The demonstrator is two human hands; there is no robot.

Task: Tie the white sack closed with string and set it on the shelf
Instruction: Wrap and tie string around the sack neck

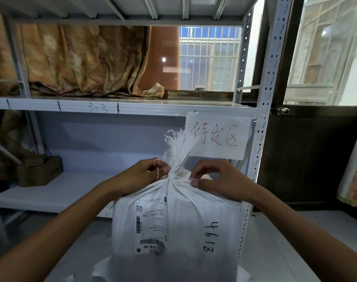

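Head view: a person stands at a metal rack, both hands at the neck of a white sack (193, 220).
Sack: it stands upright, near and centre, a shipping label (151, 222) on its front; what it rests on is out of sight.
Neck: gathered into a tight throat with a frayed tuft (178, 147) fanning up above it.
String: a thin pale string (157, 168) is wound at the throat, one loose end dangling over the left knuckles.
Left hand: the left hand (141, 174) is curled nearly closed, thumb and fingers pinching the string just left of the throat.
Right hand: the right hand (216, 180) is also closed to a pinch, fingertips on the string just right of the throat.
Key relation: the throat lies between the two hands, each about equally near; the sack's long axis runs vertically, so the pull on the string likely goes straight out left and right.
Shelf: the lower shelf (57, 192) lies far and left of the sack, with a cardboard box (40, 169) at its left end.
Stage: the tie looks unfinished, the lift not yet begun.
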